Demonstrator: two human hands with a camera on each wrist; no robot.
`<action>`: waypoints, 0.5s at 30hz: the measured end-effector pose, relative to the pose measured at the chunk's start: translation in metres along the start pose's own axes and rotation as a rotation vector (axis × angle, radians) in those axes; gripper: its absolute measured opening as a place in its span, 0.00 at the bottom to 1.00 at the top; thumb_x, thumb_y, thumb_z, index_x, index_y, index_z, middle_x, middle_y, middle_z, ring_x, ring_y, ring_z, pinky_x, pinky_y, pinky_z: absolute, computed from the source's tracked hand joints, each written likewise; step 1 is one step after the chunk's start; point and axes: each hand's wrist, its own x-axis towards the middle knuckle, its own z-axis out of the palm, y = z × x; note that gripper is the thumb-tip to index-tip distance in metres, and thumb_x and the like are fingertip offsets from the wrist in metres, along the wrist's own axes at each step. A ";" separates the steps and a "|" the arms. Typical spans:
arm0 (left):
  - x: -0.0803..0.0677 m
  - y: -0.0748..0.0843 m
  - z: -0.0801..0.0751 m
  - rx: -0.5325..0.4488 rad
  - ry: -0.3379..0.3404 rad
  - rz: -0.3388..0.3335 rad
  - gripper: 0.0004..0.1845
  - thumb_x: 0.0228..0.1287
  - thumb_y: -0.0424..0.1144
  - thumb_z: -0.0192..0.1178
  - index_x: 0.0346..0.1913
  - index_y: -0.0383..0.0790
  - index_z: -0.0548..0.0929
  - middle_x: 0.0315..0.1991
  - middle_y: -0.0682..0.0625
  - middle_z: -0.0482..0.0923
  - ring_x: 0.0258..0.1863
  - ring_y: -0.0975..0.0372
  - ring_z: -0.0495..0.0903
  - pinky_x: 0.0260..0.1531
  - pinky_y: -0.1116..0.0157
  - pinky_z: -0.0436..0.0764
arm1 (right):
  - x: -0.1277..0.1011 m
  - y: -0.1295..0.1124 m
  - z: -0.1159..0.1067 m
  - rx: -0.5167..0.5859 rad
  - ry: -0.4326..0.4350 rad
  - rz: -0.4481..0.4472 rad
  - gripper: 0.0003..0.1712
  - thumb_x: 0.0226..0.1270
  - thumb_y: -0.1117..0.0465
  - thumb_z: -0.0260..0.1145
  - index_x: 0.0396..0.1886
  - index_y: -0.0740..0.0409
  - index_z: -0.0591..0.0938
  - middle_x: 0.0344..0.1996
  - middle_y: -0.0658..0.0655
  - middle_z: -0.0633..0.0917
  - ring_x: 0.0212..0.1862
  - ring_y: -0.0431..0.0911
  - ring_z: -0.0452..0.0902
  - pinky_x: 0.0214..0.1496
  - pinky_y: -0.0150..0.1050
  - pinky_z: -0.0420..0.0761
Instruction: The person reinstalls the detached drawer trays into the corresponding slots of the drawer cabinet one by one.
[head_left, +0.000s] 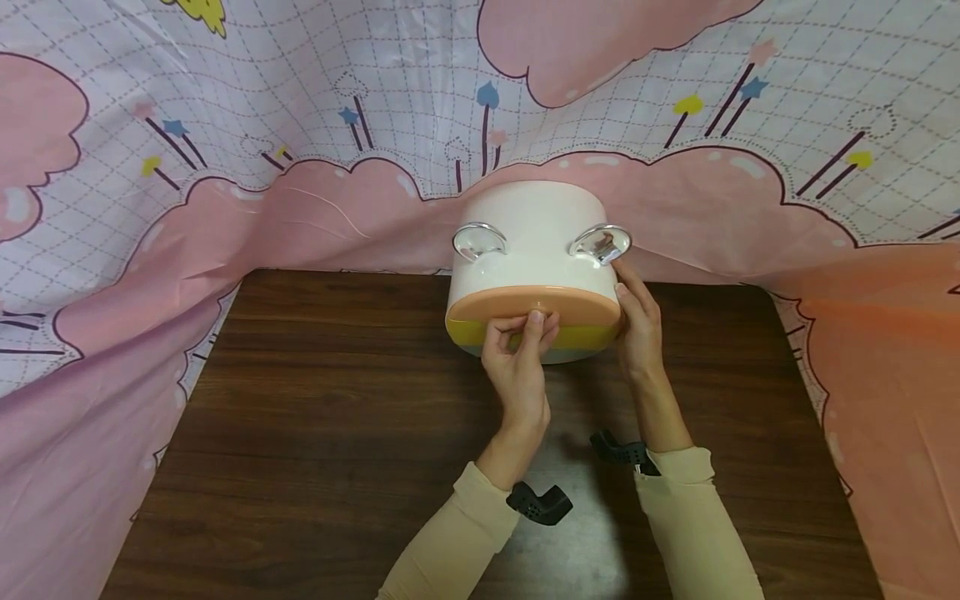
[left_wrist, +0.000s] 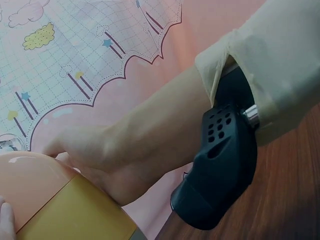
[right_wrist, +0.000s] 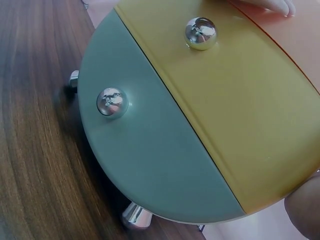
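Note:
A small white cabinet (head_left: 536, 208) with a rounded body stands at the back of the table. Its front has a peach top drawer (head_left: 510, 304), a yellow middle drawer (right_wrist: 240, 110) and a green bottom drawer (right_wrist: 150, 145). At the middle of the peach drawer front, my left hand (head_left: 521, 367) pinches the drawer knob between thumb and fingers, mostly hiding it. My right hand (head_left: 641, 333) rests along the cabinet's right side, its fingers extended toward the back and the thumb near the front rim. Silver ball knobs (right_wrist: 201, 33) show on the yellow and green drawers.
Two silver rings (head_left: 480, 240) stick up from the cabinet top. Short silver legs (right_wrist: 137, 216) hold it above the dark wooden table (head_left: 337, 417). A patterned pink and white cloth (head_left: 322, 200) hangs close behind and around the sides.

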 end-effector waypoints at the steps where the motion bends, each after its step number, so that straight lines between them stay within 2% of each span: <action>1: 0.000 0.000 0.000 -0.001 -0.001 0.002 0.10 0.63 0.31 0.68 0.37 0.33 0.75 0.42 0.35 0.81 0.38 0.51 0.88 0.43 0.53 0.86 | 0.000 0.000 0.000 -0.002 0.001 -0.003 0.23 0.76 0.62 0.51 0.67 0.56 0.77 0.69 0.56 0.73 0.69 0.49 0.64 0.66 0.34 0.70; 9: 0.000 -0.002 -0.001 0.007 -0.004 0.009 0.11 0.63 0.31 0.68 0.37 0.32 0.75 0.42 0.36 0.81 0.37 0.50 0.88 0.43 0.52 0.85 | 0.000 0.002 -0.001 -0.007 0.011 -0.012 0.23 0.76 0.62 0.51 0.67 0.58 0.77 0.69 0.56 0.73 0.71 0.49 0.63 0.69 0.35 0.67; 15: 0.001 0.000 -0.002 0.017 -0.009 -0.005 0.11 0.63 0.33 0.68 0.37 0.33 0.75 0.40 0.37 0.82 0.37 0.50 0.88 0.41 0.52 0.86 | 0.000 0.002 0.000 -0.008 0.007 -0.007 0.23 0.76 0.62 0.50 0.67 0.57 0.77 0.68 0.56 0.73 0.69 0.49 0.64 0.68 0.34 0.69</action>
